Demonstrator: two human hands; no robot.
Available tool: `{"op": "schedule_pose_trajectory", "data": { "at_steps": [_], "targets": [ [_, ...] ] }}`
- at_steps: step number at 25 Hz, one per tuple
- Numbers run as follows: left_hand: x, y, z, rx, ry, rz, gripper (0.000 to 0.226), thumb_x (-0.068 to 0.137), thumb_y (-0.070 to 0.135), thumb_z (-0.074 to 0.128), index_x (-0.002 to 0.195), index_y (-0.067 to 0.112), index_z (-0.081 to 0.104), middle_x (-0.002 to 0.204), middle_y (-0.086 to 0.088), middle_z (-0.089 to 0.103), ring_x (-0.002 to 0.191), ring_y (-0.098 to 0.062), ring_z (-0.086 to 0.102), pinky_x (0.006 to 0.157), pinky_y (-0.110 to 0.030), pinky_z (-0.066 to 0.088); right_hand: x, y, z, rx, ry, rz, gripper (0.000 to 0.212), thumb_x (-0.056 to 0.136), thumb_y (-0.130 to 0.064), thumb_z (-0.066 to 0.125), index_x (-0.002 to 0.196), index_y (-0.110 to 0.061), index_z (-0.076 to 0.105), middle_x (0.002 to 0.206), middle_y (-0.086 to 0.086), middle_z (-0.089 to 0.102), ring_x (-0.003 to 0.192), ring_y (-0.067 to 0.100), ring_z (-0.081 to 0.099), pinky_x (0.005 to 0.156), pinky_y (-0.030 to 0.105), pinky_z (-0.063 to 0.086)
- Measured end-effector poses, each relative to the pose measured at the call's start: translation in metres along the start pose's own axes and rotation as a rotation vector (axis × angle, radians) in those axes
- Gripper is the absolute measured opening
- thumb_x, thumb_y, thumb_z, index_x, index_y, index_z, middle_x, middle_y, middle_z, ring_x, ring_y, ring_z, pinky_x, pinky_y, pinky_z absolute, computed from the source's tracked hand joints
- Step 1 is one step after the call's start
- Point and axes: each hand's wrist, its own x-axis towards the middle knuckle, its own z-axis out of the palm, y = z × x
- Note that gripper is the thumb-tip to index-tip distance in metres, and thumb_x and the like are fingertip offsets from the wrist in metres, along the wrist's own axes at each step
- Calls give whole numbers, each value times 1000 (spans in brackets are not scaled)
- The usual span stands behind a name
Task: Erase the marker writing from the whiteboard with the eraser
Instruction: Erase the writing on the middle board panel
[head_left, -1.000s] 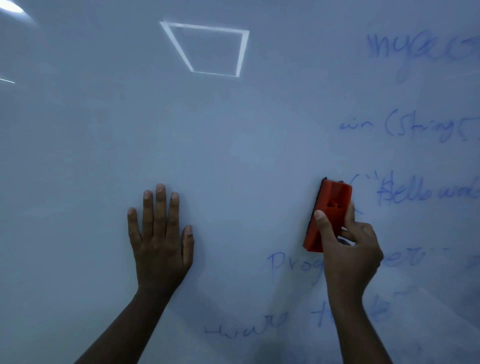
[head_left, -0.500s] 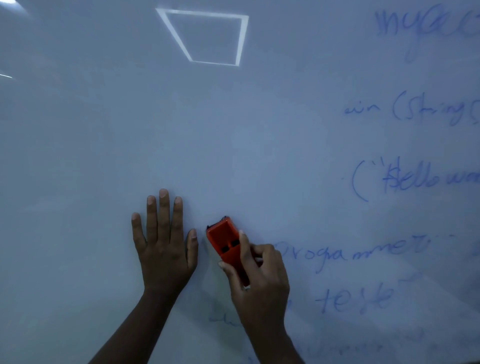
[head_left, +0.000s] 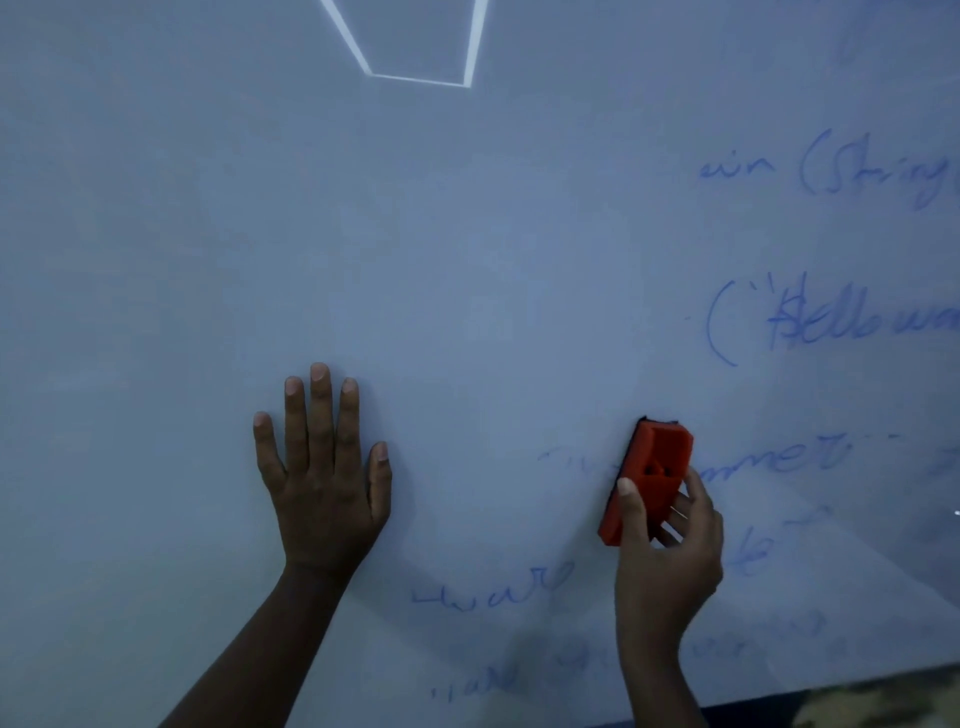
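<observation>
A glossy white whiteboard (head_left: 415, 260) is filling nearly the whole frame. The left hand (head_left: 324, 478) is being pressed flat against it at lower centre-left, fingers straight and spread. At lower right, an orange rectangular plastic eraser (head_left: 649, 475) is being gripped by the right hand (head_left: 670, 545), thumb on one side and fingers curled round the other, and held against the board over faint blue marker writing (head_left: 810, 457). More blue lines are being left along the right edge.

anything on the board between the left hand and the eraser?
Head view: between the left hand and the eraser lies mostly bare whiteboard, plus a faint smeared remnant of blue writing just beside the eraser.
</observation>
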Motion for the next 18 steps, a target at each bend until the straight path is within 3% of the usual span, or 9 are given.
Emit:
{"op": "schedule_pose_trajectory", "data": {
  "at_steps": [2, 6, 9, 12, 16, 18],
  "targets": [
    [-3, 1, 0, -2, 6, -3, 66, 110, 33, 39, 169, 10, 18, 177, -12, 9, 164, -34, 11, 130, -60, 9, -14, -6, 9, 2, -25, -27, 58, 85, -33, 82, 138, -19, 62, 111, -8, 58, 94, 10, 63, 85, 52, 59],
    [-7, 1, 2, -12, -2, -8, 66, 111, 33, 39, 169, 9, 18, 177, -13, 9, 164, -34, 12, 130, -61, 10, -79, -4, 26, -186, -278, -401, 58, 84, -40, 81, 135, -17, 67, 105, -3, 57, 93, 19, 61, 77, 35, 55],
    [-11, -1, 1, -11, -18, 6, 68, 110, 36, 37, 169, 10, 16, 178, -12, 6, 164, -34, 9, 131, -60, 7, -105, 4, 26, -215, -394, -522, 63, 80, -40, 83, 137, -21, 66, 103, -5, 57, 92, 13, 57, 72, 32, 56],
    [-17, -2, 1, -7, -11, 25, 67, 110, 34, 40, 169, 9, 19, 177, -13, 8, 164, -34, 11, 130, -60, 8, -81, -5, 17, -179, -356, -402, 59, 82, -45, 81, 135, -25, 66, 106, -8, 59, 94, 13, 63, 73, 31, 56],
    [-25, -2, 4, -10, -2, 37, 67, 110, 33, 41, 168, 9, 20, 177, -13, 9, 164, -35, 12, 130, -61, 9, -22, 4, -1, 87, -101, 23, 49, 83, -41, 83, 126, -24, 67, 107, -1, 70, 93, 17, 70, 78, 49, 62],
    [-28, -2, 4, -14, 2, 33, 67, 110, 34, 40, 169, 10, 19, 177, -13, 9, 164, -34, 11, 130, -61, 9, -13, 16, -11, 112, -41, 137, 46, 83, -36, 83, 125, -23, 67, 107, 2, 72, 97, 17, 70, 82, 51, 63]
  ]
}}
